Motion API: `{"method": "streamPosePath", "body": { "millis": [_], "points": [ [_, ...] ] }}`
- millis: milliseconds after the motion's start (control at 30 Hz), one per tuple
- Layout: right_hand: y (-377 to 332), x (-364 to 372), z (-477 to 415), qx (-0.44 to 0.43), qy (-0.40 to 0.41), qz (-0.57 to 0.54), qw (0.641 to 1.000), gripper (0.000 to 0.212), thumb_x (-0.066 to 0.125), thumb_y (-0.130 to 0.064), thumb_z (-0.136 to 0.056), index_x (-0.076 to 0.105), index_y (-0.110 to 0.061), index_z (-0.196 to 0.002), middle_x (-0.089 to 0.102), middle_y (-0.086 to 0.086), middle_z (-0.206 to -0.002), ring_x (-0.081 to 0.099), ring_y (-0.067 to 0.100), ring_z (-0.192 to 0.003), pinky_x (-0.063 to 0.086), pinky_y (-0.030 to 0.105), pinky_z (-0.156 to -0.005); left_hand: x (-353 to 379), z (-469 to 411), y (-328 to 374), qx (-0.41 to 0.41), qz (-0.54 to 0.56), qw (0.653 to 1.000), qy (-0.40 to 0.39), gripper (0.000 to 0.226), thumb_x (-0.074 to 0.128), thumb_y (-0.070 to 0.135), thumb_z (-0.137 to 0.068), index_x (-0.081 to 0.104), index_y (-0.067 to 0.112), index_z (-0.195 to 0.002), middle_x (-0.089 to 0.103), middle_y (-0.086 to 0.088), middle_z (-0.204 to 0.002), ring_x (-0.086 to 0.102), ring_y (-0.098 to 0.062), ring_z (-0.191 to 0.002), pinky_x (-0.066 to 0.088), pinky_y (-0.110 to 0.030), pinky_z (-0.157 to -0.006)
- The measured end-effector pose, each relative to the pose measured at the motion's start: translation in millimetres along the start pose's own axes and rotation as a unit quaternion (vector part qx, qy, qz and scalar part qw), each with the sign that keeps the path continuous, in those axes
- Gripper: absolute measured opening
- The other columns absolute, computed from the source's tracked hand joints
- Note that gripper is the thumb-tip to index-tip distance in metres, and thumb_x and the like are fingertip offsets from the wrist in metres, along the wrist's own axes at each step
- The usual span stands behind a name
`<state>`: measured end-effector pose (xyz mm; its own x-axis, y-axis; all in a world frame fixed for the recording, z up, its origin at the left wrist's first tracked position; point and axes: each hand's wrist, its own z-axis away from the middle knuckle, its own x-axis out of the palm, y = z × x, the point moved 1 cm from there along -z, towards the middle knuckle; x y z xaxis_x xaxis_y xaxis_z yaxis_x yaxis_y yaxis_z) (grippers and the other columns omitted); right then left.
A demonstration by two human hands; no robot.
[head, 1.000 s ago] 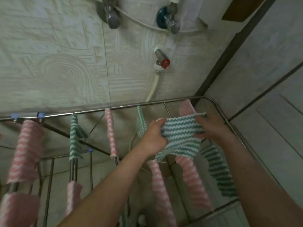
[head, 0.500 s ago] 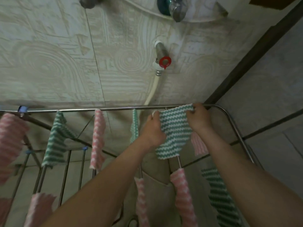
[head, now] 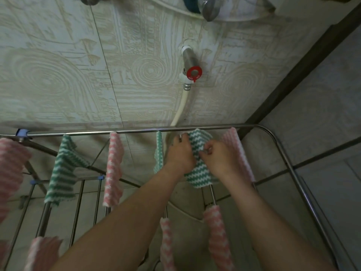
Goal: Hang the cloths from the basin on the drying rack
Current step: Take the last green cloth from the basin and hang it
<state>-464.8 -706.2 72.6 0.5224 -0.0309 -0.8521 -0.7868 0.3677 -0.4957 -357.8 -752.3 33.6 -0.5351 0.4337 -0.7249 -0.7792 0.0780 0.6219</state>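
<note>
A green-and-white zigzag cloth [head: 199, 169] lies over a rod of the metal drying rack [head: 136, 131], close to the rack's far rail. My left hand [head: 180, 153] grips the cloth's left side and its top corner. My right hand [head: 216, 159] pinches the cloth's right edge with curled fingers. Several other pink and green zigzag cloths hang on the rods, among them a pink one [head: 237, 151] just right of my hands and a green one [head: 159, 151] just left. I cannot see the basin clearly.
A tap with a red handle [head: 192, 74] and a white hose [head: 180, 108] sits on the tiled wall behind the rack. The rack's curved right rail [head: 293, 169] stands near a side wall. More pink cloths [head: 216, 237] hang on the near rods.
The cloth has come down over the rod beside the far rail. My right hand slid from its top corner down its right edge, and my hands are closer together.
</note>
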Motion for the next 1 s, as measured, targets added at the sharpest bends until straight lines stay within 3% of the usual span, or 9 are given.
{"method": "streamPosePath", "body": {
  "millis": [100,167,267,333,500,667,767,867,1000],
  "points": [
    [-2,3,1,-0.006,0.012,0.01,1.0,0.008,0.059,-0.028,-0.089,0.058,-0.021,-0.092,0.064,-0.002,-0.081,0.059,0.016,-0.073,0.045,0.028,-0.061,0,5,-3,0.014,0.015,0.999,0.047,0.073,0.061,0.023,-0.081,0.023,0.011,-0.143,0.029,-0.021,-0.147,0.025,-0.038,-0.136,0.029,-0.049,-0.11],
    [1,2,0,0.001,-0.007,-0.009,1.0,0.01,0.057,-0.033,-0.091,0.057,-0.023,-0.095,0.065,-0.003,-0.08,0.061,0.016,-0.073,0.046,0.029,-0.062,-3,19,1,0.068,0.052,0.992,0.087,0.072,0.057,0.014,-0.077,0.029,0.007,-0.143,0.031,-0.021,-0.147,0.03,-0.037,-0.135,0.029,-0.045,-0.112],
    [10,-4,1,0.017,-0.052,-0.028,0.998,0.014,0.054,-0.028,-0.094,0.064,-0.025,-0.085,0.063,-0.006,-0.07,0.059,0.008,-0.064,0.043,0.024,-0.054,4,49,11,0.146,0.113,0.982,0.042,0.064,0.061,0.003,-0.075,0.043,0.006,-0.137,0.044,-0.011,-0.14,0.045,-0.026,-0.126,0.029,-0.017,-0.104],
    [13,-5,5,0.025,-0.079,-0.032,0.996,0.017,0.054,-0.019,-0.093,0.071,-0.02,-0.088,0.064,-0.005,-0.07,0.059,0.007,-0.063,0.042,0.022,-0.053,17,62,14,0.162,0.144,0.976,0.024,0.061,0.064,0.001,-0.076,0.046,0.008,-0.134,0.048,-0.008,-0.136,0.051,-0.022,-0.12,0.03,-0.01,-0.096],
    [5,-3,10,0.041,-0.054,0.001,0.998,0.017,0.055,-0.019,-0.092,0.069,-0.019,-0.081,0.065,0.002,-0.071,0.058,0.012,-0.062,0.048,0.026,-0.056,23,69,19,0.129,0.157,0.978,0.041,0.065,0.063,-0.003,-0.076,0.043,0.01,-0.136,0.046,-0.007,-0.137,0.053,-0.025,-0.117,0.043,-0.026,-0.099],
    [-6,-6,25,0.009,-0.009,0.048,0.999,0.007,0.059,-0.03,-0.091,0.062,-0.024,-0.091,0.055,-0.007,-0.065,0.051,0.007,-0.056,0.037,0.02,-0.049,-12,95,5,0.126,0.062,0.987,0.075,0.065,0.06,0.001,-0.079,0.04,0.012,-0.14,0.041,-0.007,-0.142,0.051,-0.026,-0.119,0.042,-0.028,-0.098],
    [-17,-1,36,-0.024,0.015,0.011,1.0,0.015,0.059,-0.029,-0.089,0.061,-0.022,-0.103,0.068,0.002,-0.088,0.064,0.023,-0.077,0.053,0.035,-0.068,-43,119,-33,0.092,-0.019,0.987,0.131,0.052,0.059,0.006,-0.083,0.051,0.02,-0.132,0.047,-0.004,-0.131,0.053,-0.022,-0.114,0.044,-0.028,-0.093],
    [-34,14,58,-0.031,-0.04,-0.029,0.998,0.011,0.063,-0.03,-0.086,0.064,-0.023,-0.094,0.071,0.002,-0.092,0.065,0.023,-0.088,0.053,0.035,-0.078,-76,149,-77,0.035,-0.097,0.978,0.184,0.045,0.06,0.012,-0.085,0.055,0.021,-0.129,0.051,-0.006,-0.122,0.053,-0.023,-0.109,0.045,-0.03,-0.09],
    [-53,41,89,-0.026,-0.118,-0.03,0.992,0.024,0.063,-0.033,-0.087,0.067,-0.011,-0.08,0.071,0.007,-0.081,0.066,0.024,-0.078,0.051,0.036,-0.073,-94,172,-115,-0.029,-0.093,0.981,0.166,0.041,0.057,0.022,-0.091,0.052,0.024,-0.131,0.05,-0.006,-0.118,0.056,-0.019,-0.096,0.044,-0.025,-0.077]
  ]
}}
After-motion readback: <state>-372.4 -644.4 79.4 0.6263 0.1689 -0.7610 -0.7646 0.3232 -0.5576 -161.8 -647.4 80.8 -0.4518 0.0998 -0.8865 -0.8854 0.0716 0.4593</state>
